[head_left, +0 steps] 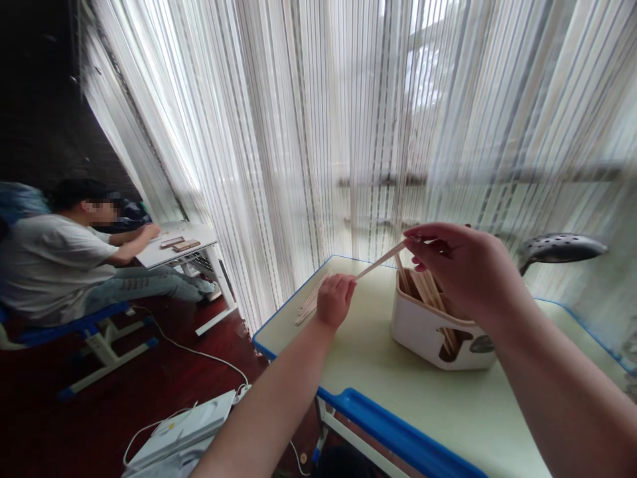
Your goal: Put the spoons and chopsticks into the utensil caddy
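Observation:
A thin pale chopstick [381,258] slants between my two hands above the table. My left hand [335,300] is closed around its lower end. At the upper end, the thumb and fingers of my right hand [465,269] pinch it. Below my right hand stands a white utensil holder [415,330] with a cut-out in its front wall. Several wooden chopsticks [428,287] lean inside it, partly hidden by the hand. More chopsticks [307,309] lie on the table just left of my left hand.
A slotted metal spoon [567,247] rises behind my right wrist. The pale table [368,352] has a blue edge. White striped curtains [308,133] hang behind it. On the left, a seated person [60,259] works at another table [164,252]. A white cable [199,353] crosses the floor.

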### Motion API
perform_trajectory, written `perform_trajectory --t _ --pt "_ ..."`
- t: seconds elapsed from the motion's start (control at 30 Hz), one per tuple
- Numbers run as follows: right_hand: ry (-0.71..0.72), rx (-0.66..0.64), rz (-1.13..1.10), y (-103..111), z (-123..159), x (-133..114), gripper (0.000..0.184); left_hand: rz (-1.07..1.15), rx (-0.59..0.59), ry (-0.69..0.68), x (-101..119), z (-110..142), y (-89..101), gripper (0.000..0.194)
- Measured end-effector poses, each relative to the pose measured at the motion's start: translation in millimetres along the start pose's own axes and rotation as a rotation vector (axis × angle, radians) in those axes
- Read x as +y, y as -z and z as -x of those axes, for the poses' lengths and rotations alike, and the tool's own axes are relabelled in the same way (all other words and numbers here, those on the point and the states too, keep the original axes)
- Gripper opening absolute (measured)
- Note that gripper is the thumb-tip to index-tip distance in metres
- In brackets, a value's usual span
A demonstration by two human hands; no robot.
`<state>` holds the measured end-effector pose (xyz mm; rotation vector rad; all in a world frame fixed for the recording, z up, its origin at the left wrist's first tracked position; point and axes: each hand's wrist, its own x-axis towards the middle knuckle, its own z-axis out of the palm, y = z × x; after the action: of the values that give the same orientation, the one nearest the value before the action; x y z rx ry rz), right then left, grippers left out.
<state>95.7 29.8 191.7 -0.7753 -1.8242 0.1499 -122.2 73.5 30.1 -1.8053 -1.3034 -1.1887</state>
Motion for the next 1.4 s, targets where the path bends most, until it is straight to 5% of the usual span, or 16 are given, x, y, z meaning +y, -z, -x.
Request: perform_trajectory --t 0.2,0.47,0.67,0.8,0.93,1.07,1.4 --pt "-0.109 0.049 -0.158 17 -6 12 0.019 0.027 -0.008 -0.02 14 -2 3.6 0.016" --pt "-0.02 -0.103 -0.258 26 -4 8 0.021 0.053 -0.092 -0.089 40 -12 6.9 0.017" --pt "-0.002 0.093 -0.264 45 1 1 0.021 0.311 -0.046 -0.086 60 -44 20.2 0.038" --pt "0.012 0.197 -0.168 52 3 -3 0.019 0.304 -0.024 -0.144 71 -70 19.9 0.027" --pt "0.012 0.18 -0.059 48 0 5 0.022 0.251 -0.117 -0.224 73 -92 14.4 0.022" --pt "0.004 0.158 0.004 39 -5 16 0.023 0.353 -0.175 -0.152 71 -93 6.5 0.02" --pt "-0.104 0.078 -0.169 8 -14 37 0.023 0.63 -0.093 0.068 67 -72 -17.6 0.013"
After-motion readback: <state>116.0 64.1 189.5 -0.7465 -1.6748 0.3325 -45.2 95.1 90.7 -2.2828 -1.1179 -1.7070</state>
